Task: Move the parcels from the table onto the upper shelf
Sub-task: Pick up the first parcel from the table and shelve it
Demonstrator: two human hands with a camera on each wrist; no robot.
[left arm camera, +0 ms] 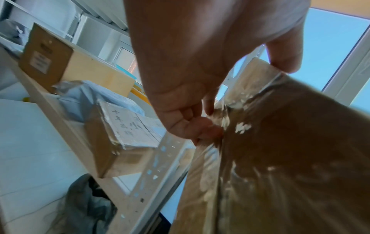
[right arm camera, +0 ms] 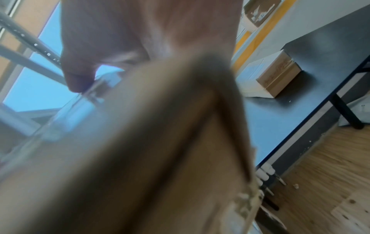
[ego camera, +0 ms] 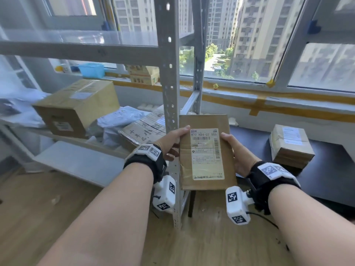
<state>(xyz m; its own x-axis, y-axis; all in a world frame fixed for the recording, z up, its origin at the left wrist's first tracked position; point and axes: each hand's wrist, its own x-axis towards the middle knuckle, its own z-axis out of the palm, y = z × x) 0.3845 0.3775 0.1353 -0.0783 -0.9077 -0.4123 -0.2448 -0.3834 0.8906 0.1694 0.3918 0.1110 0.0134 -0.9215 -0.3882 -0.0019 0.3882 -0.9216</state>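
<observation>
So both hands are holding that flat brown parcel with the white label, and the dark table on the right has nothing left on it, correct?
Not quite: the head view shows another parcel on the dark table. Both hands, left and right, do hold the flat brown parcel.

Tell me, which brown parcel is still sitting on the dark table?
The small taped parcel at the right, alone on the dark table. The flat labelled parcel is held in both hands; the big box sits on the shelf.

blue bin (ego camera: 91, 70) on windowsill, wood floor (ego camera: 28, 217)
</observation>
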